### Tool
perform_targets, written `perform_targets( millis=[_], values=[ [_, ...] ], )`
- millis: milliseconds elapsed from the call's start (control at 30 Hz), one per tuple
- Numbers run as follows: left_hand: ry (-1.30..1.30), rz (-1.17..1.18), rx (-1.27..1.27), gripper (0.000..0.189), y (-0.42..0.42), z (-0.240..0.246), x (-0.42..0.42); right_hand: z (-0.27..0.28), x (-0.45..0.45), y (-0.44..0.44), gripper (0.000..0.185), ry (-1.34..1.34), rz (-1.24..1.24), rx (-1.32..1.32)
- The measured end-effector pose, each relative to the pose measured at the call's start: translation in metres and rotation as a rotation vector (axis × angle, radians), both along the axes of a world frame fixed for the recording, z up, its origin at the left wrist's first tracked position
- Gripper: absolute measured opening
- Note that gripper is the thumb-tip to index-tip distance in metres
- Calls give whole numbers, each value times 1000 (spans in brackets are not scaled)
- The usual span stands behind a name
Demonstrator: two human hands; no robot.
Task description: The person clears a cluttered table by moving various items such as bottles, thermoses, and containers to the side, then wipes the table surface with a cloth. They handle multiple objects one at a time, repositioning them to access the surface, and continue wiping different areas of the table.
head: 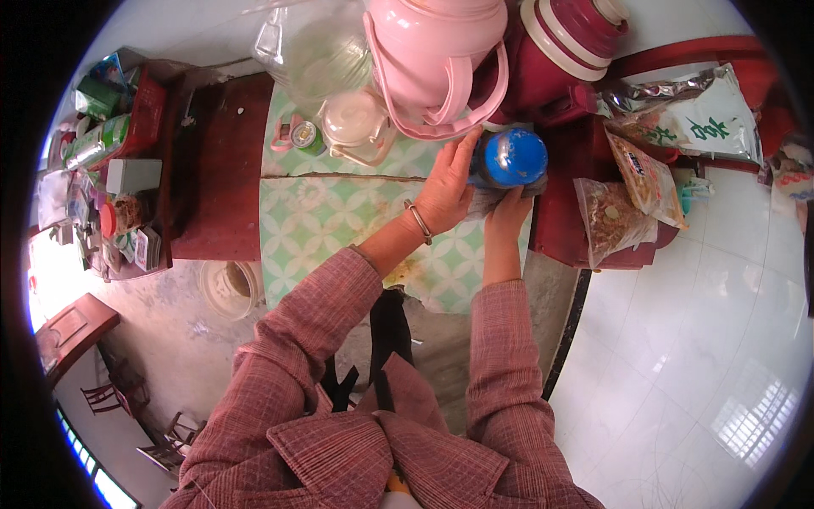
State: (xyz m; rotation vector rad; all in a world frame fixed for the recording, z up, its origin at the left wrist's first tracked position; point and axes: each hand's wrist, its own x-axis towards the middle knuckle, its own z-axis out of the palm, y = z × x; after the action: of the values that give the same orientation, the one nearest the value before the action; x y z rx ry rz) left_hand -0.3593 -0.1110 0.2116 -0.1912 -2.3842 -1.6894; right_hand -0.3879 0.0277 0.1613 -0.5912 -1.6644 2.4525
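Observation:
A container with a scuffed blue lid stands near the right edge of the green-and-white patterned table cover. My left hand, with a metal bangle at its wrist, rests against the container's left side. On its near side is my right hand, its fingers in a grey cloth that lies against the container; the fingertips are partly hidden. Just beyond my left hand stands a pink thermos jug with a handle. A small can and a clear-lidded pot are farther left.
A maroon thermos stands at the back right. Bags of dry food and a silvery packet lie on the red furniture at the right. A red basket and a red-lidded jar are at the left, above a floor bucket.

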Motion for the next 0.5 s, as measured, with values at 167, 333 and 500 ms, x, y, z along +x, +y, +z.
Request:
perform_targets(
  millis=[167, 333, 500],
  values=[
    [-20, -17, 0, 83, -15, 13, -7, 29, -2, 2, 48, -58, -90, -56],
    [79, -148, -282, 82, -29, 40, -29, 85, 45, -6, 48, 134, -189, 209],
    [305, -389, -284, 80, -37, 59, -59, 71, 58, -30, 43, 284, -162, 844]
  ],
)
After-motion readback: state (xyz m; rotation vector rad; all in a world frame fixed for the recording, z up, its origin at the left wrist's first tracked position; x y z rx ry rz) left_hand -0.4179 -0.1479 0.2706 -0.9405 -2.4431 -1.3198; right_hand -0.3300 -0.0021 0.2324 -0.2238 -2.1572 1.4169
